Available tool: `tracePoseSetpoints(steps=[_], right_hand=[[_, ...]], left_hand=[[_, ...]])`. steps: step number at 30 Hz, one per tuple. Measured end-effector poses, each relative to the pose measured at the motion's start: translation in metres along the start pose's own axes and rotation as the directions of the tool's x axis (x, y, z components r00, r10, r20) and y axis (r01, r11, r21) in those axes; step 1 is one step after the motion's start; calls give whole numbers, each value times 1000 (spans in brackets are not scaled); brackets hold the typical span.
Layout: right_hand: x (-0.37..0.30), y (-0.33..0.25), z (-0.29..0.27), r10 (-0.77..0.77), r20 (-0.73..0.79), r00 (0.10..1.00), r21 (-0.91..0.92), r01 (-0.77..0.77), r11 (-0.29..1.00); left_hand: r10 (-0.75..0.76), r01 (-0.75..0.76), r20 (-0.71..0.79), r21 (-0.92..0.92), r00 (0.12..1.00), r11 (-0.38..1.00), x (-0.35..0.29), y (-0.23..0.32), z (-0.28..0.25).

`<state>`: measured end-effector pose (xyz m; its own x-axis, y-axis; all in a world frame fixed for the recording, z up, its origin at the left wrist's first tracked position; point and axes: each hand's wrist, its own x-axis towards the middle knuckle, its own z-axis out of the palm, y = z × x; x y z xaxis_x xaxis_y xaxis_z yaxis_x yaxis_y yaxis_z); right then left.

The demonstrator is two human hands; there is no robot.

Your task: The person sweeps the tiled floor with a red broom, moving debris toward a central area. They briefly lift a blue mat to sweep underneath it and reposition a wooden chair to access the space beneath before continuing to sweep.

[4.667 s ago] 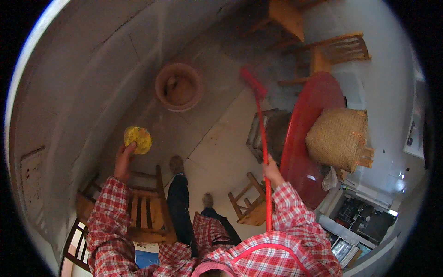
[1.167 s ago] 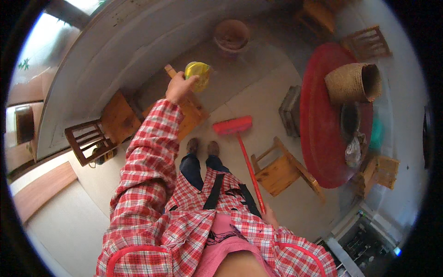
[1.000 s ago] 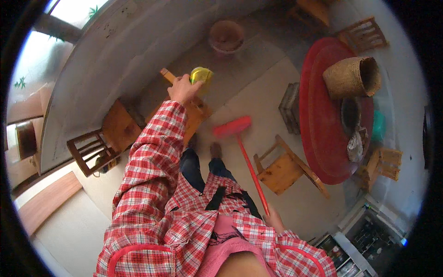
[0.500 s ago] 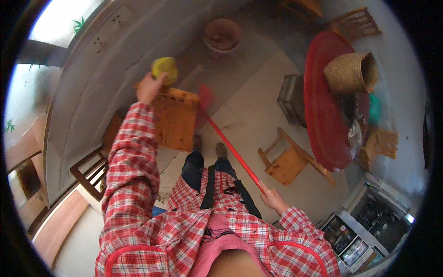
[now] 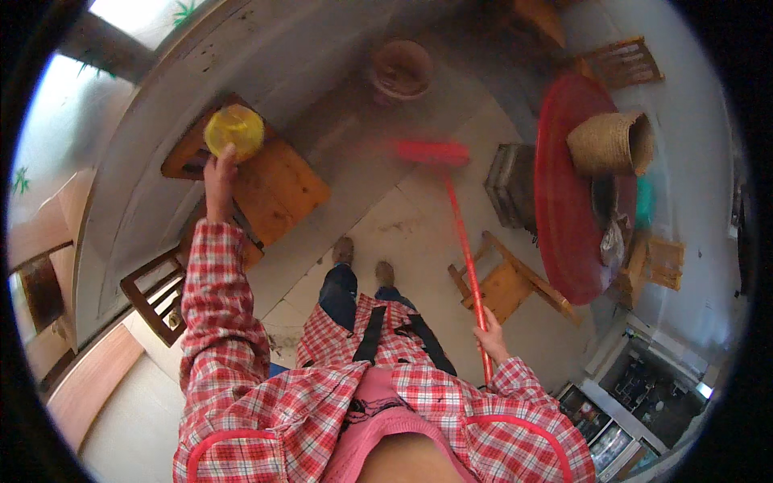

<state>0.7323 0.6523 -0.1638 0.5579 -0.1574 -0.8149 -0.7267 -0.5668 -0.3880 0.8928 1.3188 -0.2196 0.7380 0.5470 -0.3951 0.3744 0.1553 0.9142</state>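
Sweeping looks to be the step in hand on the tiled floor point(image 5: 419, 274), left of the red table point(image 5: 555, 233); another stroke would call for the broom head flat and the handle steady. The red broom point(image 5: 466, 253) has its blurred head out ahead of the shoes point(image 5: 344, 249), lying crosswise; whether it touches the floor I cannot tell. Its long axis, the handle, slants from there back and rightward to the right grip point(image 5: 493, 336), closed around it. The left grip point(image 5: 219, 181) pinches a yellow round thing point(image 5: 233, 130).
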Motion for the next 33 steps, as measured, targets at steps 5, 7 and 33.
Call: tracePoseSetpoints(steps=[5, 7, 33], right_hand=[[3, 125, -46, -71, -237, 969, -487, -55, 872], [14, 143, -73, -107, -293, 950, -712, -143, 687], [4, -78, -62, -254, 146, 956, -928, 43, -370]], left_hand=[[108, -84, 133, -179, 985, 980, -121, 7, -11], [-31, 47, 126, -130, 992, 990, -159, -15, -41], [-154, -232, -672, -448, 724, 863, -762, -222, -87]])
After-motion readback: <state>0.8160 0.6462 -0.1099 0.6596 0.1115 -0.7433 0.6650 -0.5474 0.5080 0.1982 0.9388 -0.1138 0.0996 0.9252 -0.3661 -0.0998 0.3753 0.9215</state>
